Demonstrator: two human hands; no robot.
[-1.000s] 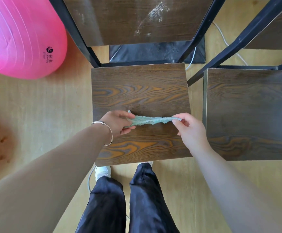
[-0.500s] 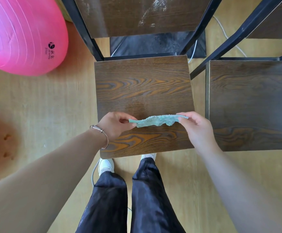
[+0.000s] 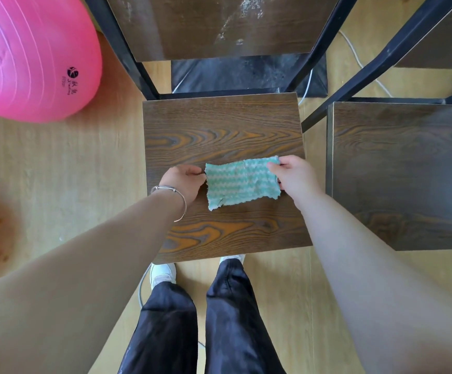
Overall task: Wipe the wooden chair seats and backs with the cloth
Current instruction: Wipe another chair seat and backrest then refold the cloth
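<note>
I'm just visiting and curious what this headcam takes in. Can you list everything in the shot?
cloth: one, green with pale zigzags, spread above the middle chair seat, held at both ends
chair seat: two, dark brown wood grain, one centre, one at right
chair back: one clearly seen, dark wood with white smudges, top centre
ball: one, pink, top left on the floor
floor: pale wood
cable: white, on floor, top right
bracelet: one, silver, left wrist
left hand: grips cloth's left end
right hand: grips cloth's right end
legs: two, dark trousers, white shoes
</note>
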